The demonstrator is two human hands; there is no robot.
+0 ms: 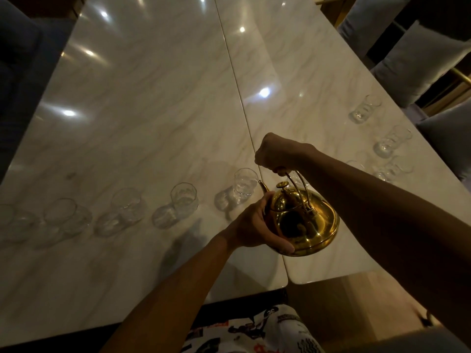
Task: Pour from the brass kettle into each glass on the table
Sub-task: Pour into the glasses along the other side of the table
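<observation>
A shiny brass kettle (303,222) hangs above the near edge of the marble table (142,103), tilted with its spout toward a clear glass (244,183). My right hand (279,152) grips the kettle's arched handle from above. My left hand (257,225) cups the kettle's left side and bottom. Several more clear glasses stand in a row to the left, such as one glass (184,200) and another (127,203). More glasses stand at the right, including one (364,109) and one (391,141). I cannot tell whether liquid is flowing.
A seam (237,80) runs down the table's middle. Grey cushioned chairs (420,62) line the right side and a dark chair (23,59) stands at the left. My patterned clothing (254,329) shows below the table's near edge.
</observation>
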